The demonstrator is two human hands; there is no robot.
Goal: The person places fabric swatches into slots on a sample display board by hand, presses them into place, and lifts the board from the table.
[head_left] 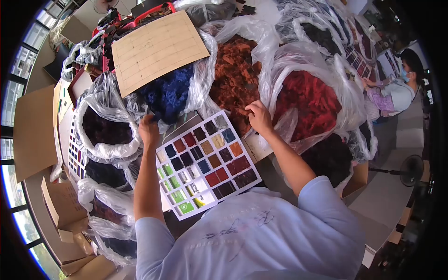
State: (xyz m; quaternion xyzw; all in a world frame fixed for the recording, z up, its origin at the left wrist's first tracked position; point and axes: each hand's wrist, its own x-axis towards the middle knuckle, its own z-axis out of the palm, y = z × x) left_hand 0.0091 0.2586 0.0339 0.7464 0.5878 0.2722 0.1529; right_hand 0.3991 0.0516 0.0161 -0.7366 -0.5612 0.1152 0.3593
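Observation:
My left hand (149, 130) is closed at the near left edge of the bag of blue fibre (172, 91); what it grips, if anything, is too small to make out. My right hand (259, 116) has its fingers pinched together at the lower right of the rust-orange fibre (235, 70), perhaps on a small tuft that I cannot make out. Between my forearms, against my shirt, lies a white grid tray (217, 178) whose compartments show swatches of dark, red, brown, blue and cream fibre, with green and white printed pieces at its lower left.
A beige board (158, 49) with a drawn grid covers part of the blue fibre. Red fibre (308, 105) fills a plastic bag at the right. More bags line the left, beside cardboard boxes (60, 200). A masked person (396, 88) is at the far right, near a fan (412, 171).

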